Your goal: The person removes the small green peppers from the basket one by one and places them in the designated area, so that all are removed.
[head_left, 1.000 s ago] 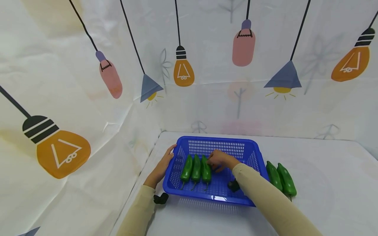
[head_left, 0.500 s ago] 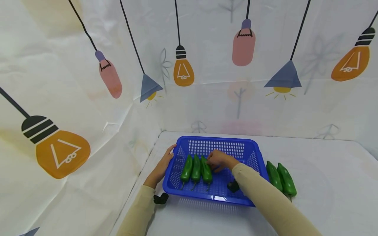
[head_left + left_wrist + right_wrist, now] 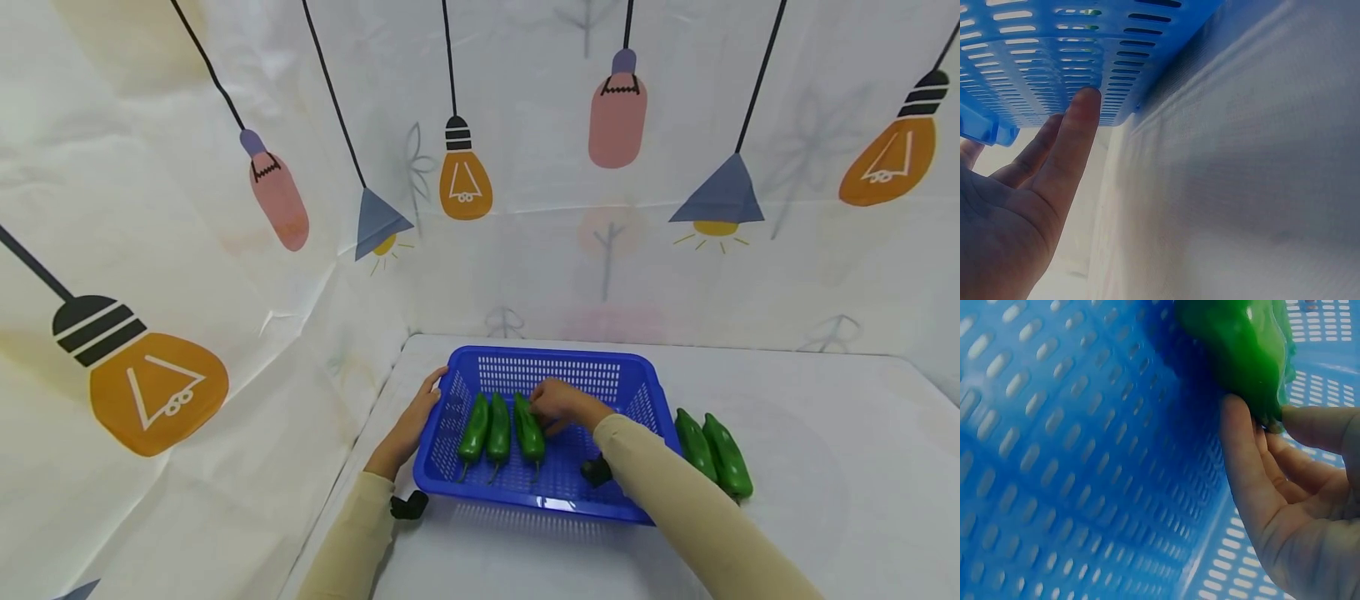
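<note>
White, lamp-printed backdrop point(image 3: 540, 275) across the upper frame and down its left side; white table point(image 3: 840, 433) below. At lower centre, a blue slotted basket point(image 3: 525, 502). Left sleeve point(image 3: 348, 533) rising from the bottom edge; right sleeve point(image 3: 690, 500) slanting in from lower right. Left hand point(image 3: 405, 429) at the basket's left side, fingers straight against the outer wall, apparently steadying. Right hand point(image 3: 564, 406) inside the basket, narrowed to a pinch on the far tip of the third pepper point(image 3: 529, 433). Progress, by judgement: past halfway. First pepper point(image 3: 474, 432) and second pepper point(image 3: 498, 432) lying free inside, nearly parallel, stems toward the bottom; third pepper alongside, not yet released. Left over, just beyond the basket's right wall: inner table pepper point(image 3: 695, 446) and outer table pepper point(image 3: 727, 458), side by side. Counted: one basket, two hands, five green peppers, three in and two out.
</note>
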### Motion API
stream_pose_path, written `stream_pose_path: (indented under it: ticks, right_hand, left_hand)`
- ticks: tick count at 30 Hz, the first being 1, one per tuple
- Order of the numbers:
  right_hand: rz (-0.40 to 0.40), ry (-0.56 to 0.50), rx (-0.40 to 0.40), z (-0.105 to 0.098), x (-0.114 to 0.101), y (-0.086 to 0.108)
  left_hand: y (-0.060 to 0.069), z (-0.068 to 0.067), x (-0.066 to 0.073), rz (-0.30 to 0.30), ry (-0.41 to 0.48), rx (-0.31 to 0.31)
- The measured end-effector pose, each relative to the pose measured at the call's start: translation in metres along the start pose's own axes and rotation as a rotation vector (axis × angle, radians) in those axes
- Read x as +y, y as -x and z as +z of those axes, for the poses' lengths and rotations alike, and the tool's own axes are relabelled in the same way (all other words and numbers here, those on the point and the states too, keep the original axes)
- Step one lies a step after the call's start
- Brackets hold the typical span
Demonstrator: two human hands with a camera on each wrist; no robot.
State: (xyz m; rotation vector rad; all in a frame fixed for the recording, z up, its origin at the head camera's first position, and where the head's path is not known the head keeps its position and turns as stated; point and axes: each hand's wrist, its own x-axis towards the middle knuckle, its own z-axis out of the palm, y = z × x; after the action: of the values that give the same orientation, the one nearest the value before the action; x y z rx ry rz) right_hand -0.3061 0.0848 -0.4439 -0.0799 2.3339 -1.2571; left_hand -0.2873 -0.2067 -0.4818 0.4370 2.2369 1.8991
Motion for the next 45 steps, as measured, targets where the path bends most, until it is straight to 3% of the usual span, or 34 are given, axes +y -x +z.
stream_pose_path:
  ticks: [25,37,45]
  right_hand:
    - [-0.091,-0.008,-0.015,-0.03,-0.012,0.028]
    - [-0.112,-0.078,-0.004,-0.055,-0.006,0.04]
    - [-0.134,-0.07,0.004,-0.063,-0.001,0.046]
  left_hand:
    - [0.002,0.0,0.001,-0.003,-0.006,-0.001]
    - [0.001,0.001,0.003,-0.008,-0.003,-0.004]
    - [0.001,0.001,0.002,-0.006,-0.001,-0.003]
